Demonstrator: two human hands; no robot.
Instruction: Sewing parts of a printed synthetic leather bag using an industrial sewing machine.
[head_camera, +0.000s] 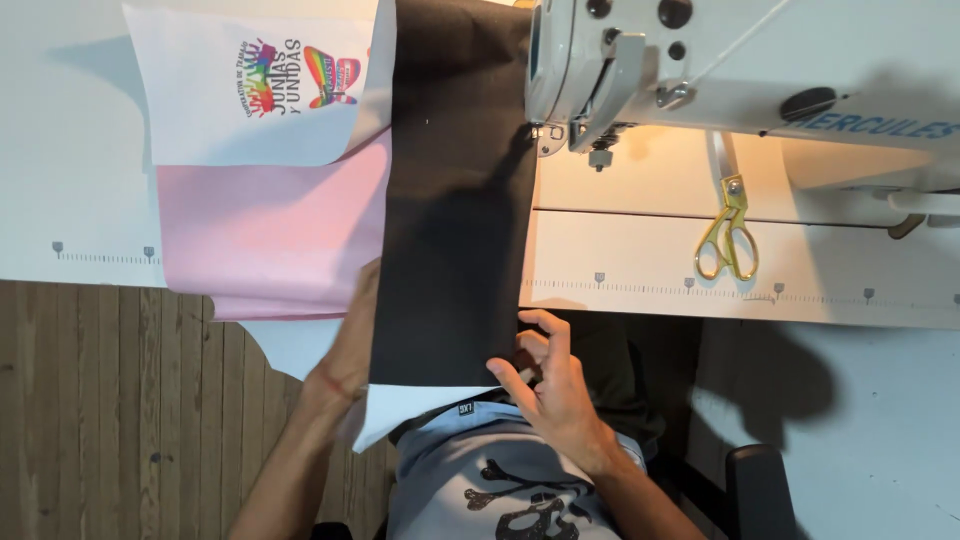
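White desk (640, 260): dark cloth (455, 200) held flat at centre frame by left hand (350, 340), partly hidden, and right hand (545, 385), fingers spread; not yet under machine (700, 70).

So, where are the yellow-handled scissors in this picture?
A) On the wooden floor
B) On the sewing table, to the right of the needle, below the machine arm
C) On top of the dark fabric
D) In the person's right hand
B: the yellow-handled scissors lie on the pale sewing table under the arm of the sewing machine, apart from the dark fabric and from both hands.
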